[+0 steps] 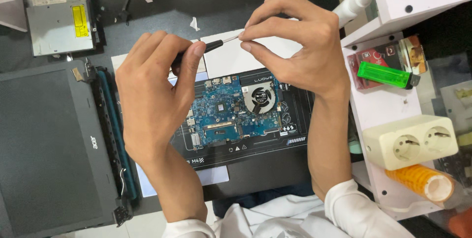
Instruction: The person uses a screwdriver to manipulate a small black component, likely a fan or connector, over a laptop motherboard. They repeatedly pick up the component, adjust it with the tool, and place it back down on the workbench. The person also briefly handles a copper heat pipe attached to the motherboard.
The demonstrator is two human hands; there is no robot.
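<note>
Pinching slim screwdriver [216,45], black handle, silver shaft

the screwdriver [216,44] has a matt black plastic grip and a thin bright metal shaft. the blue circuit board [231,108] looks glossy beside its matt black plastic fan [259,96]. at the tabletop's left edge, the laptop lid [44,144] is matt grey plastic; the lighter [386,75] is shiny green plastic.

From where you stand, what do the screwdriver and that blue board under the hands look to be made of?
The screwdriver seems to have a matte black plastic or rubber handle and a thin bright shaft, likely steel by its shine. The blue board looks like glossy lacquered circuit laminate, dotted with small metal parts; its fan appears to be black plastic.
</note>
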